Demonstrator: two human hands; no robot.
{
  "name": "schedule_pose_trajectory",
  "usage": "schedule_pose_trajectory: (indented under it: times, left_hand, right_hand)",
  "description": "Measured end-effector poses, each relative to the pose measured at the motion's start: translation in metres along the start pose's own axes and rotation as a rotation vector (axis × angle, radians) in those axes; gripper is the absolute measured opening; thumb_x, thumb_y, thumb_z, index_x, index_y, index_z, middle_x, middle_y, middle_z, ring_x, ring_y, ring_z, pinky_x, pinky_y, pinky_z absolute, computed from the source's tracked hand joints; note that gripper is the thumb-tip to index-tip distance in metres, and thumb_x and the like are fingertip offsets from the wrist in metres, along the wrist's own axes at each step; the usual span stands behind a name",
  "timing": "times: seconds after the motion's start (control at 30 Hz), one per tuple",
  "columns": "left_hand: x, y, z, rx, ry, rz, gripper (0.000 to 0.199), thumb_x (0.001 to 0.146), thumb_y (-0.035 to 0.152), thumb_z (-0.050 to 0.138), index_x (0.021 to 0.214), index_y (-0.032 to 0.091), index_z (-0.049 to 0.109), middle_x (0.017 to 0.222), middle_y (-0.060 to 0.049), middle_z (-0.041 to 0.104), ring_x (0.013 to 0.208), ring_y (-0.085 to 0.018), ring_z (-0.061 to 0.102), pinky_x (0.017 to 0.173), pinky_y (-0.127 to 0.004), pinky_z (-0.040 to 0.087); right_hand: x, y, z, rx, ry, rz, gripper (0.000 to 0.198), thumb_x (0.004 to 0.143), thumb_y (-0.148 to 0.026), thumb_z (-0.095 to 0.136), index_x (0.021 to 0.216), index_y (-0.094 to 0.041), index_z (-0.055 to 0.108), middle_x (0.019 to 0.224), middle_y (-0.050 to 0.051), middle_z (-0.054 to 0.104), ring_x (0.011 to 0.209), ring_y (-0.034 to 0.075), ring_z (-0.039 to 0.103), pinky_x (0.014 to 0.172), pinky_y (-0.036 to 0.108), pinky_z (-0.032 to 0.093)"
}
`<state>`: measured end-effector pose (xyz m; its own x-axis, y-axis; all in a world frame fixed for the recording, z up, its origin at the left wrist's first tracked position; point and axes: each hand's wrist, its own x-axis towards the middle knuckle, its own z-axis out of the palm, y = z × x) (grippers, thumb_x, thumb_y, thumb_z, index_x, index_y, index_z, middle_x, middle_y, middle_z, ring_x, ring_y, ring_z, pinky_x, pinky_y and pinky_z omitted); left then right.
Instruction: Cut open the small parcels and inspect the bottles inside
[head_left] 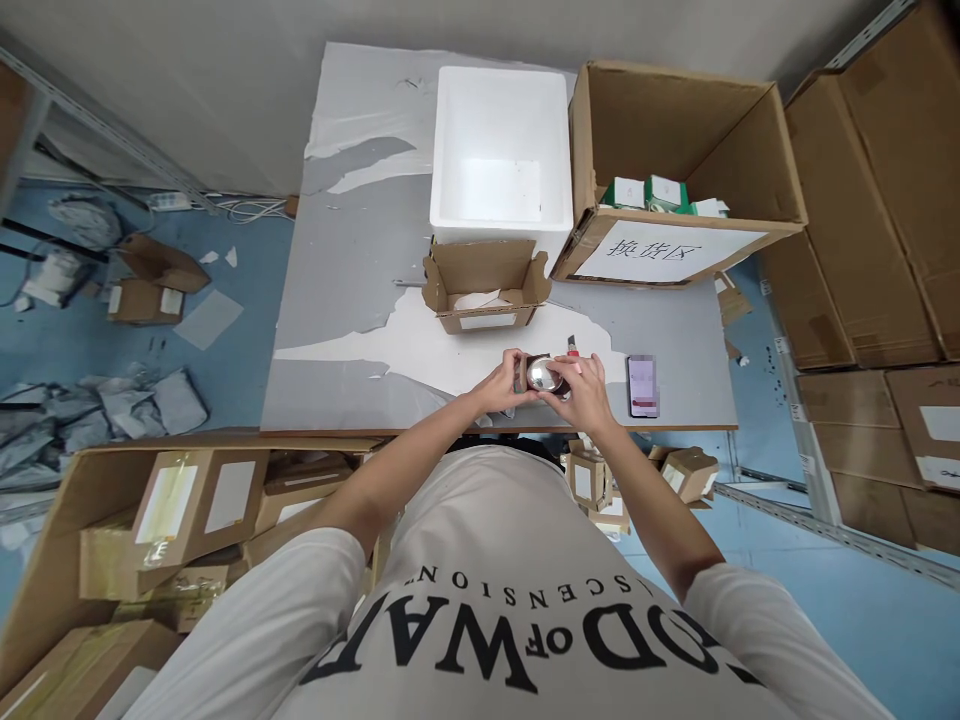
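Observation:
Close to the table's front edge, a shiny silver object with a rounded, domed top (544, 374) is held between both hands; its exact kind I cannot make out. My left hand (507, 384) closes on its left side, where a dark brown edge shows. From the right, the fingers of my right hand (582, 388) grip its rim and top. Just beyond the right fingers lies a red-handled box cutter (572, 347), partly hidden by the hand. A phone (643, 386) with a lit screen rests on the table to the right.
An opened small cardboard box (487, 318) with paper inside stands ahead. Behind it is a white foam box (501, 215). A large carton (686, 250) at back right holds green-and-white boxes (666, 192). Parcels (199, 505) fill a carton at lower left; stacked cartons (859, 190) line the right.

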<state>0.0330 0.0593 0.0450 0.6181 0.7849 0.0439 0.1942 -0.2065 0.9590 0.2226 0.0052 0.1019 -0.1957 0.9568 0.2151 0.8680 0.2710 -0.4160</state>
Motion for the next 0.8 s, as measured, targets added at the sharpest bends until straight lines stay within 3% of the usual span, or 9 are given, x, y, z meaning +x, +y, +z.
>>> schedule_pose_trajectory:
  times: [0.1,0.23,0.5,0.67,0.8]
  left_hand:
    - [0.000,-0.001,0.000,-0.021,0.025,0.043,0.077,0.071,0.057,0.071,0.119,0.018,0.025,0.119,-0.018,0.050,0.111,-0.030,0.057,0.089,-0.046,0.047]
    - [0.000,-0.003,0.003,-0.020,0.050,0.069,0.079,0.070,0.057,0.071,0.119,0.019,0.024,0.126,-0.021,0.046,0.120,-0.032,0.052,0.095,-0.051,0.044]
    - [-0.002,-0.006,0.008,-0.102,0.055,0.038,0.077,0.071,0.057,0.071,0.117,0.021,0.022,0.133,-0.023,0.040,0.125,-0.032,0.048,0.096,-0.053,0.045]
    - [-0.002,-0.007,0.003,-0.104,0.032,0.024,0.068,0.074,0.052,0.070,0.116,0.021,0.025,0.135,-0.023,0.039,0.127,-0.031,0.046,0.099,-0.055,0.044]
    - [-0.003,-0.014,0.003,-0.116,0.019,0.007,0.072,0.072,0.049,0.073,0.118,0.021,0.026,0.137,-0.022,0.038,0.128,-0.031,0.046,0.101,-0.055,0.043]
  right_hand:
    - [0.001,0.004,-0.002,-0.047,-0.051,-0.019,0.040,0.082,-0.054,0.059,0.112,-0.026,0.062,0.118,0.009,0.062,0.112,0.029,0.052,0.112,0.057,0.015]
    - [-0.002,0.011,0.000,-0.012,-0.066,-0.044,0.040,0.084,-0.052,0.058,0.113,-0.025,0.062,0.118,0.009,0.062,0.112,0.027,0.051,0.111,0.053,0.022]
    - [-0.011,0.020,0.010,0.031,-0.078,-0.074,0.032,0.088,-0.044,0.053,0.113,-0.028,0.064,0.114,0.008,0.060,0.109,0.028,0.049,0.106,0.058,0.027]
    - [-0.013,0.032,0.001,0.177,-0.152,-0.145,0.050,0.084,-0.053,0.056,0.125,-0.024,0.057,0.127,0.013,0.050,0.120,0.032,0.044,0.102,0.057,0.037]
    - [-0.024,0.044,0.000,0.303,-0.019,-0.010,0.079,0.073,-0.058,0.068,0.138,-0.022,0.041,0.139,0.018,0.038,0.130,0.034,0.039,0.103,0.056,0.040]
